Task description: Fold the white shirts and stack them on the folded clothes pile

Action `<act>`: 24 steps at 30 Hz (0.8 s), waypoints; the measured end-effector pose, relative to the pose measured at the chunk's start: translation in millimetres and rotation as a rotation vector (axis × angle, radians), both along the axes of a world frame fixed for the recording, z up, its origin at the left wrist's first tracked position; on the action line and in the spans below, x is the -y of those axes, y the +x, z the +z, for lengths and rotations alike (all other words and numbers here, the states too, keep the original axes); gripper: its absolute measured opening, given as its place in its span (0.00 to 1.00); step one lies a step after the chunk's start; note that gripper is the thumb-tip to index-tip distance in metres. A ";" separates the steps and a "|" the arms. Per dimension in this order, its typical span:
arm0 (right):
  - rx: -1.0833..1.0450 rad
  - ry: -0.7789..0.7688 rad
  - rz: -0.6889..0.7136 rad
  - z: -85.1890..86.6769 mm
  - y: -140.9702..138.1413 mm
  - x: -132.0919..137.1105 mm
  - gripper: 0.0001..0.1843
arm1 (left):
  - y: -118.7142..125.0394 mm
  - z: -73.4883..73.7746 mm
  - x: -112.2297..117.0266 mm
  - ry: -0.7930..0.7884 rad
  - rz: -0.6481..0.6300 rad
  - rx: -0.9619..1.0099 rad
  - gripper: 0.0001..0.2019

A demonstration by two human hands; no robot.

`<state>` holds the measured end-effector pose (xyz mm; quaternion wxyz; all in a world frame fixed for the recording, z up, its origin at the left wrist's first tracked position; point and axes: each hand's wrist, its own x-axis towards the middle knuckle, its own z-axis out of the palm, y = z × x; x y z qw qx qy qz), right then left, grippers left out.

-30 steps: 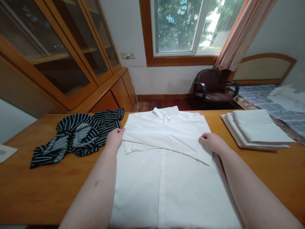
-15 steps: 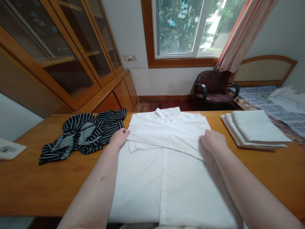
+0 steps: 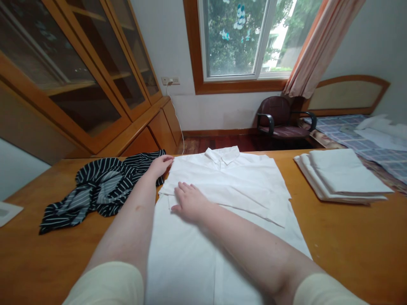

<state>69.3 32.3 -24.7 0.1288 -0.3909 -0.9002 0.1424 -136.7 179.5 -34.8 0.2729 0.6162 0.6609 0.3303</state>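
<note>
A white collared shirt (image 3: 187, 254) lies buttoned side up on the wooden table, collar away from me, with its sleeves folded across the chest. At its left shoulder edge, my left hand (image 3: 161, 165) has fingers and thumb closed on the cloth. My right hand (image 3: 190, 202) rests flat on the folded sleeves left of the button line, fingers spread. My right forearm crosses over the shirt's lower front. A black-and-white striped garment (image 3: 104, 182) lies crumpled beside my left arm, which partly covers it.
A stack of folded white cloth (image 3: 343, 176) sits on the table (image 3: 343, 241) at right. A white object (image 3: 9, 213) is at the far left edge. Beyond the table are a glass-door cabinet (image 3: 124, 114), an office chair (image 3: 276, 118) and a bed (image 3: 343, 131).
My left hand has moved up the shirt's left edge to the shoulder. My right hand has left the right edge and come left across the shirt, now flat on the sleeves.
</note>
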 end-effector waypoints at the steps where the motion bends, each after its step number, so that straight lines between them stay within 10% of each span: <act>1: -0.016 -0.013 0.022 -8.9 -2.7 0.2 0.37 | -0.6 -5.3 -2.5 0.001 -0.010 0.077 0.20; 8: -0.044 -0.012 0.071 -34.1 1.3 2.2 0.40 | -3.2 -31.3 -9.6 0.039 0.034 0.119 0.20; 24: -0.022 0.004 0.089 -33.7 7.6 5.5 0.41 | 14.0 -3.3 -34.7 -0.084 0.107 -0.459 0.15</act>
